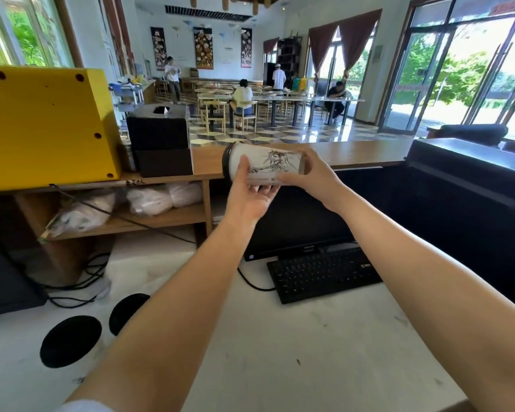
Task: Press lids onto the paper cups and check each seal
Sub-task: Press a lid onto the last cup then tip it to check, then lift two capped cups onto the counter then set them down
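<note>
The cup (268, 166) is up in the air above the monitor (295, 221), lying on its side with its black lid (227, 163) on and pointing left. The left hand (250, 197) grips it from below near the lid end, thumb laid across the printed side, while the right hand (318, 176) closes round the base end. Down on the white counter (280, 352) sit a keyboard (321, 275) and, well to the left, two black discs (70, 340), perhaps more lids.

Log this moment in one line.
stage: seal check | paper cup: sideways, black lid on | left hand: grips cup | right hand: grips base
</note>
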A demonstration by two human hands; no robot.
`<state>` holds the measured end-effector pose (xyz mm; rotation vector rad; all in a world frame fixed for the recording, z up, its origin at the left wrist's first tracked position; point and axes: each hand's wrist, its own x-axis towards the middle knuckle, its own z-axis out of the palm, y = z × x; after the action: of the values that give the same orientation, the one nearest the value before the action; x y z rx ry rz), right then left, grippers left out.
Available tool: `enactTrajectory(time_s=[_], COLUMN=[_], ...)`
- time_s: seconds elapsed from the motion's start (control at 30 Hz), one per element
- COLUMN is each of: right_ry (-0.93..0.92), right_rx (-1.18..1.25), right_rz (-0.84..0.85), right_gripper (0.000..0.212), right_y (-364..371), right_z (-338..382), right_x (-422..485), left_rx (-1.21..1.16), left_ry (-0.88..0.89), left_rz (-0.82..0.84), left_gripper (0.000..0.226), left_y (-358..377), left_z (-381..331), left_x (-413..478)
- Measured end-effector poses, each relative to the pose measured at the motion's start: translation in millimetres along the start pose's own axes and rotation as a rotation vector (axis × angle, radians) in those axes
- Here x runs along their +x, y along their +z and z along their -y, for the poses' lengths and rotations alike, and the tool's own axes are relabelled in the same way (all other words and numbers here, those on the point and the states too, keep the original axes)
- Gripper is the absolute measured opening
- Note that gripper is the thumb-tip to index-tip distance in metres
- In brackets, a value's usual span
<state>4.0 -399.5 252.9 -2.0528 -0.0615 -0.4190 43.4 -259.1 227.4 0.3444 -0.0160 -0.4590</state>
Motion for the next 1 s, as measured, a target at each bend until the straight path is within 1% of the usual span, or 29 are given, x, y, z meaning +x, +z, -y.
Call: enactTrajectory(time_s=[0.1, 0.2, 0.27, 0.3, 0.4, 0.47, 0.53, 0.6, 0.67, 0.73, 0.8, 0.87, 1.0], right_ry=[-0.032, -0.051, -0.045, -0.041, -0.036, -0.041, -0.039, -0.041, -0.057, -0.045, 0.032, 0.140, 0.298], right_rx=[-0.187, -0.303, -0.294, -0.272, -0.168, -0.086, -0.047, -0.001, 0.024, -0.042, -0.119, -0.164, -0.122], right_rz=[0.057, 0.097, 0.102, 0.096, 0.067, 0.064, 0.091, 0.165, 0.313, 0.496, 0.646, 0.751, 0.906], right_gripper=[0.071, 0.066, 0.065, 0.066, 0.069, 0.071, 0.074, 0.075, 0.077, 0.082, 0.089, 0.095, 0.099], right_y=[-0.2, 9.3, 21.7, 29.0, 55.2, 73.9, 91.5, 103.7, 111.5, 120.1, 132.9, 150.7, 194.7], right_z=[0.5, 0.9, -1.7, -3.1, -6.5, -6.8, -5.4, -4.1, -8.7, -23.2, -46.7, -75.4, -127.2], right_x=[1.0, 2.8, 3.2, 3.1, 1.0, -0.6, -1.5, -2.1, -2.8, -4.5, -10.9, -22.8, -59.1], left_rx=[0.098, 0.383, 0.614, 0.716, 1.006, 1.166, 1.212, 1.238, 1.269, 1.266, 1.258, 1.262, 1.259], left_ry=[0.048, 0.173, 0.288, 0.341, 0.459, 0.541, 0.608, 0.649, 0.659, 0.636, 0.607, 0.576, 0.529], left_rz=[0.020, 0.108, 0.125, 0.112, 0.044, -0.036, -0.059, -0.077, -0.112, -0.135, -0.160, -0.176, -0.194], left_gripper=[0.049, 0.044, 0.040, 0.045, 0.070, 0.076, 0.076, 0.073, 0.070, 0.070, 0.072, 0.073, 0.075], left_y=[8.6, 13.3, 16.0, 15.9, 10.1, 1.8, -6.4, -14.8, -23.9, -34.8, -45.2, -55.6, -80.1], left_z=[-12.3, -21.9, -28.0, -31.0, -39.2, -44.6, -52.4, -61.5, -71.4, -82.0, -92.9, -103.3, -116.0], left_x=[-0.7, -7.2, -12.7, -14.8, -21.2, -24.5, -29.3, -33.8, -40.4, -46.6, -52.2, -56.6, -63.5])
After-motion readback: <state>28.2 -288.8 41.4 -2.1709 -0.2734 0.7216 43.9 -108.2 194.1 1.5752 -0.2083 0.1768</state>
